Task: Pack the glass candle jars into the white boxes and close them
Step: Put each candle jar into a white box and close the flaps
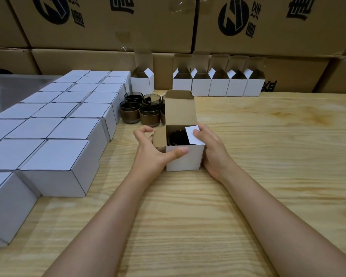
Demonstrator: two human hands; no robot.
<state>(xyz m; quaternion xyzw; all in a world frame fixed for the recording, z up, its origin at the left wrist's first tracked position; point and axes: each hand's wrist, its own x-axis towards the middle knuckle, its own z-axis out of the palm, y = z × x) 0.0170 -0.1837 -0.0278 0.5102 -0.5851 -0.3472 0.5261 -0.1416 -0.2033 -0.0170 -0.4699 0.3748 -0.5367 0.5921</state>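
Observation:
A small white box [185,159] stands on the wooden table [268,156] in front of me, its tall lid flap upright. A dark glass candle jar [178,137] sits inside it. My left hand [154,150] grips the box's left side, thumb on the front wall, fingers by the brown left side flap. My right hand [210,148] holds the right side, thumb pressing the white right flap inward over the jar. Several more dark glass jars [140,109] stand grouped behind the box.
Several closed white boxes [68,126] fill the table's left side in rows. A row of open white boxes [218,84] stands at the back, with one open box [142,82] apart to their left. Large brown cartons [108,23] are stacked behind the table.

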